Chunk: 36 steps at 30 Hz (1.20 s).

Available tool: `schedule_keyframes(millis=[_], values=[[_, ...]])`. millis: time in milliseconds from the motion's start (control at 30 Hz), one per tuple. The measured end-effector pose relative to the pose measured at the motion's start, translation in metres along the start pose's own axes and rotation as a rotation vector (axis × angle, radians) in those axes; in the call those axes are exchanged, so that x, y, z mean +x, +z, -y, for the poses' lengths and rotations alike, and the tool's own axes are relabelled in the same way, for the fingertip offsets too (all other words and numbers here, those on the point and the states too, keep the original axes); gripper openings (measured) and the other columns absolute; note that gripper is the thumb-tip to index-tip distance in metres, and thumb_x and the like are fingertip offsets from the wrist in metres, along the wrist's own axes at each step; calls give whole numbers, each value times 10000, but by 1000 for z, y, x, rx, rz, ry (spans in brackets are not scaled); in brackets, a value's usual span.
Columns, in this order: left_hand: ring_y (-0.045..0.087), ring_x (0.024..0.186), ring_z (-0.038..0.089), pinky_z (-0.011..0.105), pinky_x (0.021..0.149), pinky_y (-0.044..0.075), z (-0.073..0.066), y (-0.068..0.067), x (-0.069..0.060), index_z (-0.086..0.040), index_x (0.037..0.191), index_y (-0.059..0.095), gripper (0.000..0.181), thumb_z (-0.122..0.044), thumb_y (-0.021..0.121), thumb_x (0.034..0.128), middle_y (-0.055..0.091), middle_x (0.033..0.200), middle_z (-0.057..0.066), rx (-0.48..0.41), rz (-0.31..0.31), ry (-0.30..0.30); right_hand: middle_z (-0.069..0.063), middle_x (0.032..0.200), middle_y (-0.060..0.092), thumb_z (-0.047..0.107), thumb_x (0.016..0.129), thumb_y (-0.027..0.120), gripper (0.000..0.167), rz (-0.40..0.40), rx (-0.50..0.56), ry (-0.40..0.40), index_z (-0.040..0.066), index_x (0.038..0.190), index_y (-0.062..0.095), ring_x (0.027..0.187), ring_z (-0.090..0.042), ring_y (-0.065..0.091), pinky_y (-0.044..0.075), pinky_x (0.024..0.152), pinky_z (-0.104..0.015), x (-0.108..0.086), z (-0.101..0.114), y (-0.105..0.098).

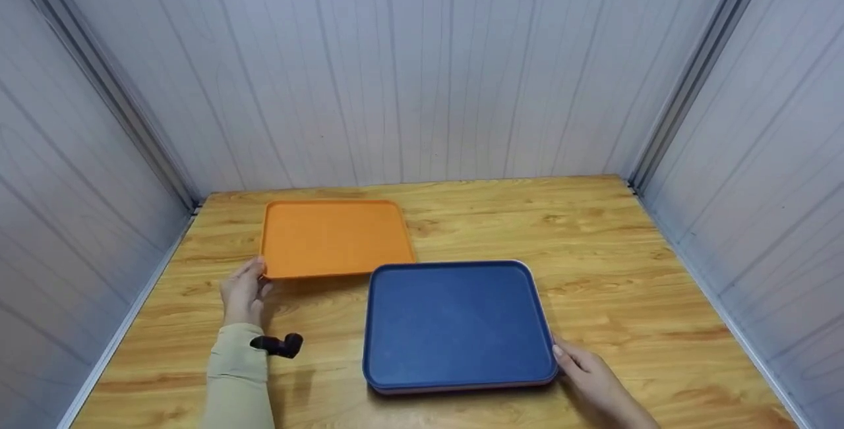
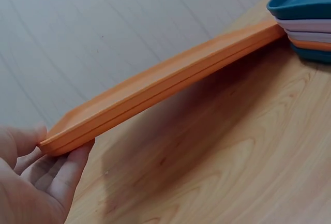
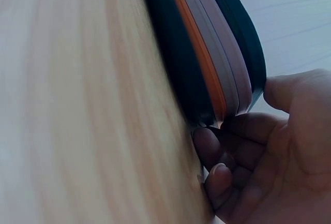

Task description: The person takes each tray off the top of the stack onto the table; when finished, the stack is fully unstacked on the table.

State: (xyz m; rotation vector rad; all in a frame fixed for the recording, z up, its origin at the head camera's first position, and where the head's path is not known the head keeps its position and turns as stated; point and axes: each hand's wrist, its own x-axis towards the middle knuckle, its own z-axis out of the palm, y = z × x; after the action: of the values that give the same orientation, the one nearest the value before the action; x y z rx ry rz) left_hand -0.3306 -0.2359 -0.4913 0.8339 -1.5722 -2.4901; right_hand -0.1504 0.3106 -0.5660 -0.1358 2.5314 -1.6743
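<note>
My left hand (image 1: 244, 292) pinches the near left corner of an orange tray (image 1: 336, 238), thumb on top and fingers underneath. In the left wrist view a seam runs along the side of the orange tray (image 2: 155, 87), and a shadow lies beneath its raised edge. To the right sits a stack of trays, with a blue tray (image 1: 458, 323) on top. Lilac trays (image 3: 220, 43), an orange layer and a dark blue bottom tray (image 3: 173, 53) show under it. My right hand (image 1: 590, 370) holds the stack's near right corner, thumb at the top rim and fingers curled against the side.
The trays are on a wood-grain table (image 1: 593, 231). Pale panel walls (image 1: 422, 66) close off the back and both sides. A small black device (image 1: 280, 344) sits at the left wrist, over the sleeve.
</note>
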Motion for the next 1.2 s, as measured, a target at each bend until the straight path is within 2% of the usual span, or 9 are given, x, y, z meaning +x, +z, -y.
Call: schedule_keyframes(millis=[100,200,333,433,500,567,733,833,1200], values=[[600,709,92,200,581,491,1,-2,-2,-5,1430,433,507,-12,573,943,645,794,-52,-20,28,10,-136,1469,432,314,1042,445,511,-17,-13,14,-5,1441,427,1350,-245,356,314,1039,-155,1,0,0],[612,718,80,195,589,506,4,-5,-1,10,1462,391,567,50,551,920,644,856,-40,-43,33,24,-127,1470,435,326,1041,446,515,-19,-8,29,4,1443,430,1348,-226,358,317,1035,-151,1,0,0],[610,810,58,172,586,498,9,-6,4,-17,1460,414,543,52,528,934,591,1186,43,-38,-3,20,-139,1476,420,320,1042,444,518,-12,-6,19,-7,1444,420,1359,-265,344,311,1044,-164,0,0,0],[599,1029,83,157,696,515,14,-7,10,-56,1461,426,525,38,509,950,456,1446,95,2,-45,12,-147,1481,409,318,1042,445,522,-3,-2,13,-14,1444,414,1366,-288,331,309,1048,-173,0,-1,0],[542,1169,113,177,792,515,18,-8,14,-68,1459,433,522,39,501,952,389,1513,86,40,-74,14,-143,1482,408,322,1041,445,523,1,-2,17,-7,1446,414,1365,-287,328,307,1045,-168,0,-1,0],[486,1249,140,214,866,505,22,-10,17,-65,1456,436,520,47,494,951,364,1529,88,86,-96,30,-137,1485,404,321,1041,444,523,7,10,18,-3,1449,410,1365,-275,321,301,1043,-159,0,-1,0],[438,1306,179,286,955,478,27,-13,23,-59,1447,448,518,64,476,945,349,1539,79,144,-128,38,-167,1480,401,292,1046,441,511,9,31,-11,-25,1446,404,1354,-263,331,307,1032,-144,0,-1,0],[397,1343,188,313,1021,432,28,-15,24,-57,1462,417,536,72,449,943,315,1555,78,138,-115,25,-173,1485,389,284,1048,437,510,18,52,-22,-29,1448,396,1356,-258,325,309,1026,-137,-1,-2,0],[305,1396,190,296,1055,390,30,-22,30,2,1477,356,527,78,414,959,275,1571,87,76,-106,66,-155,1458,439,273,1041,460,483,-43,-61,-9,-27,1420,448,1341,-292,355,291,1050,-156,-1,0,0]])
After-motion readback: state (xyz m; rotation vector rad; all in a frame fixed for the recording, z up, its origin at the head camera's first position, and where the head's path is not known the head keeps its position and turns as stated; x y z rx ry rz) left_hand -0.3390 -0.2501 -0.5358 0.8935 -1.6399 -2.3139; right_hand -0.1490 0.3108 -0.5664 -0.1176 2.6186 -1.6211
